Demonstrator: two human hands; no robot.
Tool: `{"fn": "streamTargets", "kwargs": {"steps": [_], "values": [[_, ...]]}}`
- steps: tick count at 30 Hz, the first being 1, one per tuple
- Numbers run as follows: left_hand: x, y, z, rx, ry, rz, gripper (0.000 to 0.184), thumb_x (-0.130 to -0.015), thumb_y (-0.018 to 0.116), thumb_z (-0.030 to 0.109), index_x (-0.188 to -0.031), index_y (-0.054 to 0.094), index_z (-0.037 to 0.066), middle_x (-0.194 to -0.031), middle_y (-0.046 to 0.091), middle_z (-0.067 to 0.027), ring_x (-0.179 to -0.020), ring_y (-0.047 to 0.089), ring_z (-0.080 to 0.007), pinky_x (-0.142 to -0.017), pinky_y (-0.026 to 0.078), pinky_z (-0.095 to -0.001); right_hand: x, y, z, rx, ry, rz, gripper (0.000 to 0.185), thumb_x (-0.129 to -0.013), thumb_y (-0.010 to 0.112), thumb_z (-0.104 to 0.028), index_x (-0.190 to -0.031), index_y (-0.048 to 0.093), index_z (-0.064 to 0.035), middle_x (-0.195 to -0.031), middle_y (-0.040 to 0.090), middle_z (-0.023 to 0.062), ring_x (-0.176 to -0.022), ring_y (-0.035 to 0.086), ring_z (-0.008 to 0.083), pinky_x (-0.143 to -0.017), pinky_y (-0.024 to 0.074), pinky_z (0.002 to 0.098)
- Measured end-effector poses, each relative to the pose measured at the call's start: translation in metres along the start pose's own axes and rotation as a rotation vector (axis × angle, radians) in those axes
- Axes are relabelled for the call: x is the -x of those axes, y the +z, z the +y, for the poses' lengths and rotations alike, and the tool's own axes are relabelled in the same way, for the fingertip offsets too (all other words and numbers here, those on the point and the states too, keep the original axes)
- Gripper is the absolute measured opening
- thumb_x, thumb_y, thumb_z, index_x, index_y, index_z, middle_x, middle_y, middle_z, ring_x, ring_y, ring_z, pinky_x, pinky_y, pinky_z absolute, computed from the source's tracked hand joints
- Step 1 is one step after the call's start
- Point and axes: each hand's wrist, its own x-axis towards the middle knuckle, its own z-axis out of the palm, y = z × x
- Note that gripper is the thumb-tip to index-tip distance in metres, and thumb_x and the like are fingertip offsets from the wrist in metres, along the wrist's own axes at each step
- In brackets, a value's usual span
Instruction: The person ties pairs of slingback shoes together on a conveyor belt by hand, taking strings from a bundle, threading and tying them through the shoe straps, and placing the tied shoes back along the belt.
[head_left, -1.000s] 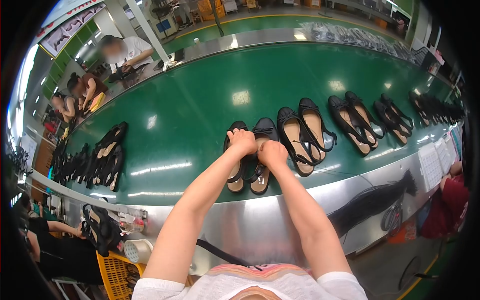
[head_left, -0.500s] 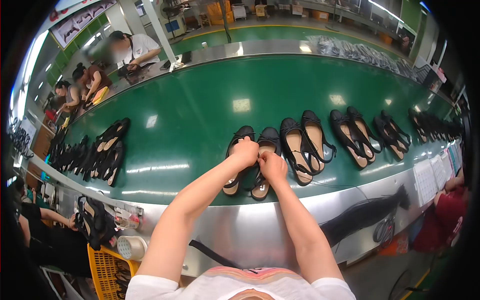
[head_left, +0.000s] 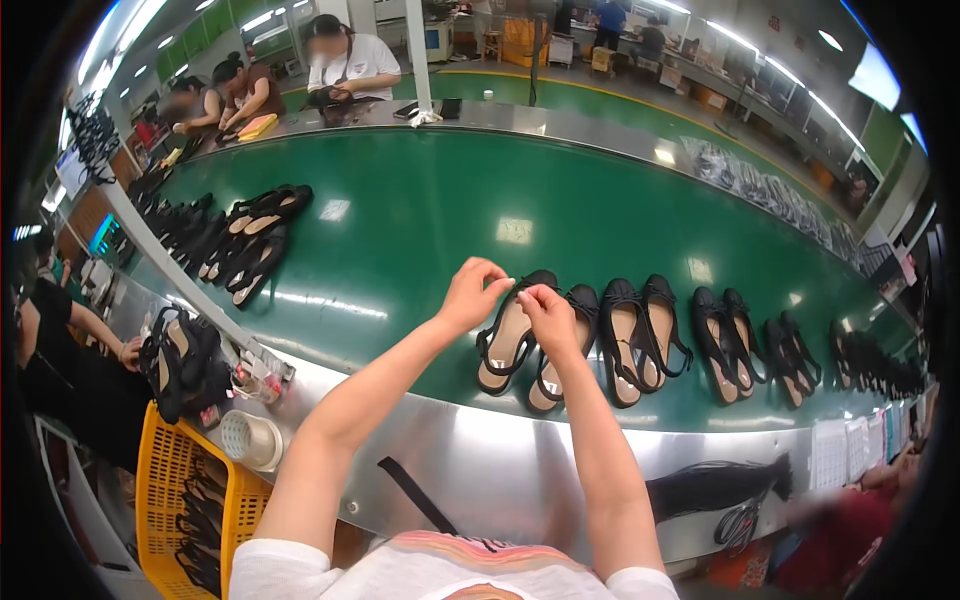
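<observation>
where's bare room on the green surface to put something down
Green surface between the left-side shoes and the left hand, and from the shoe pairs to the metal rim. Crowded: far left and near right, under those shoes.

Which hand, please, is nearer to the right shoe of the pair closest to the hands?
Right: the right hand hides part of the right shoe from view, while the left hand is farther to the left, beside the other shoe.

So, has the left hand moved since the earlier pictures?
Yes, the left hand has shifted left against the shoe beside it: it covered the shoe's front; now it is mostly over the green table.
</observation>
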Motion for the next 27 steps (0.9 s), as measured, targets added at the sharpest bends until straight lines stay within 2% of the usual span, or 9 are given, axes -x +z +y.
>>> {"fn": "streamTargets", "kwargs": {"steps": [3,5,7,14,16,18,19,22,27], "values": [[0.023,0.01,-0.035,-0.266,-0.432,-0.319,0.07,-0.078,0.056,0.054,-0.116,0.046,-0.005,-0.11,0.057,-0.0221,-0.105,0.055,-0.0339,-0.087,0.044,-0.0404,0.008,-0.011,0.008,0.201,0.029,0.113,0.021,-0.086,0.056,-0.025,-0.088,0.061,-0.0038,-0.07,0.063,0.0082,-0.064,0.059,0.0175,-0.063,0.0466,0.0299],[0.046,0.047,-0.068,-0.302,-0.364,-0.507,0.063,-0.083,0.054,0.043,-0.119,0.043,-0.007,-0.109,0.056,-0.0273,-0.104,0.054,-0.0394,-0.09,0.044,-0.0421,0.007,-0.025,0.026,0.159,0.188,0.089,0.022,-0.087,0.054,-0.024,-0.088,0.061,-0.003,-0.071,0.064,0.0077,-0.065,0.06,0.0169,-0.064,0.0466,0.0301],[0.055,0.052,-0.022,-0.267,-0.501,-0.436,0.062,-0.084,0.054,0.041,-0.118,0.041,-0.009,-0.108,0.056,-0.028,-0.103,0.055,-0.0398,-0.089,0.044,-0.042,0.007,-0.04,0.026,0.129,0.262,0.072,0.022,-0.087,0.053,-0.023,-0.088,0.06,-0.002,-0.069,0.063,0.0056,-0.064,0.059,0.0145,-0.064,0.0458,0.0289],[0.051,0.042,0.018,-0.426,-0.455,-0.535,0.062,-0.084,0.046,0.054,-0.102,0.054,-0.004,-0.106,0.06,-0.021,-0.097,0.059,-0.0357,-0.081,0.047,-0.0413,0.023,-0.06,0.024,0.276,0.177,0.102,0.025,-0.083,0.061,-0.026,-0.081,0.063,-0.0013,-0.061,0.059,0.0036,-0.055,0.054,0.011,-0.053,0.042,0.0279],[0.048,0.049,0.001,-0.493,-0.4,-0.426,0.044,-0.084,0.05,0.046,-0.096,0.062,0.005,-0.099,0.062,-0.0139,-0.094,0.059,-0.0322,-0.079,0.045,-0.0421,0.029,-0.055,0.012,0.342,0.233,0.127,0.024,-0.082,0.062,-0.027,-0.083,0.064,-0.0032,-0.064,0.062,0.0061,-0.056,0.057,0.0151,-0.055,0.044,0.0293],[0.042,0.057,-0.016,-0.476,0.084,-0.117,0.025,-0.079,0.057,0.033,-0.09,0.065,0.013,-0.087,0.062,-0.0086,-0.089,0.058,-0.0282,-0.077,0.04,-0.0421,0.03,-0.041,0.0,0.456,0.124,0.154,0.022,-0.081,0.062,-0.027,-0.083,0.066,-0.0059,-0.068,0.064,0.0081,-0.06,0.06,0.0198,-0.058,0.046,0.0314],[0.037,0.067,-0.02,-0.454,0.098,-0.087,0.013,-0.074,0.06,0.023,-0.082,0.068,0.018,-0.079,0.059,-0.005,-0.087,0.056,-0.0238,-0.076,0.036,-0.0408,0.031,-0.032,-0.011,0.473,0.142,0.142,0.021,-0.08,0.062,-0.028,-0.083,0.066,-0.0073,-0.071,0.065,0.0097,-0.064,0.062,0.0245,-0.06,0.0473,0.0335],[0.023,0.092,-0.022,-0.5,-0.037,-0.188,0.01,-0.072,0.062,0.023,-0.077,0.07,0.019,-0.082,0.061,-0.0034,-0.088,0.055,-0.0224,-0.078,0.035,-0.0401,0.034,-0.013,-0.007,0.746,0.178,0.119,0.019,-0.079,0.061,-0.028,-0.082,0.067,-0.0107,-0.073,0.064,0.0128,-0.069,0.063,0.0306,-0.063,0.0492,0.0382],[0.02,0.118,-0.028,-0.492,-0.071,-0.091,0.012,-0.068,0.064,0.025,-0.076,0.072,0.02,-0.082,0.064,-0.0014,-0.089,0.053,-0.0207,-0.079,0.032,-0.04,0.033,-0.021,0.019,0.969,0.132,0.163,0.015,-0.075,0.063,-0.026,-0.074,0.066,-0.0112,-0.078,0.064,0.0113,-0.073,0.063,0.0303,-0.064,0.0501,0.0405]]}}
